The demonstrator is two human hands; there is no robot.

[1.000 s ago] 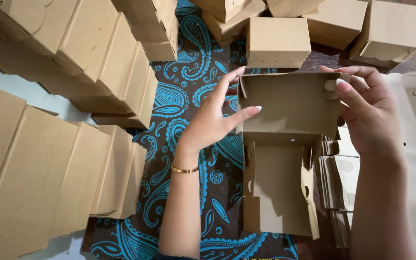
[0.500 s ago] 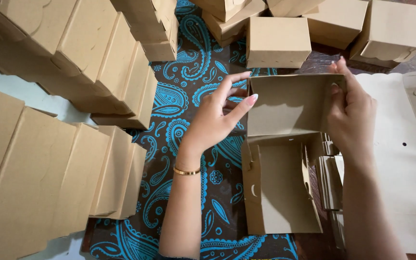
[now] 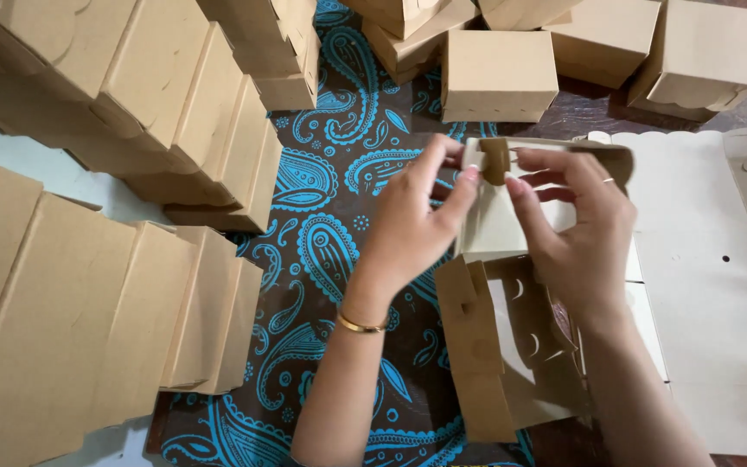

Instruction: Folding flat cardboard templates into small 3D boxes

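I hold a half-folded brown cardboard box (image 3: 512, 346) above a blue paisley cloth (image 3: 339, 216). Its far wall stands up and shows a pale inner face. My left hand (image 3: 417, 220), with a gold bracelet at the wrist, pinches a small flap at the top left corner of that wall. My right hand (image 3: 577, 225), with a ring, grips the same top edge from the right, fingers curled over the flap. The box's near part hangs open toward me with curved slots in its side.
Rows of finished brown boxes (image 3: 105, 285) lie stacked at the left and top left (image 3: 157, 86). More closed boxes (image 3: 499, 73) stand at the back. Flat unfolded pale box blanks (image 3: 719, 285) lie at the right on a dark table.
The box has been tipped up and both hands have come together at its top left corner; the right hand moved left from the box's right side onto the flap.
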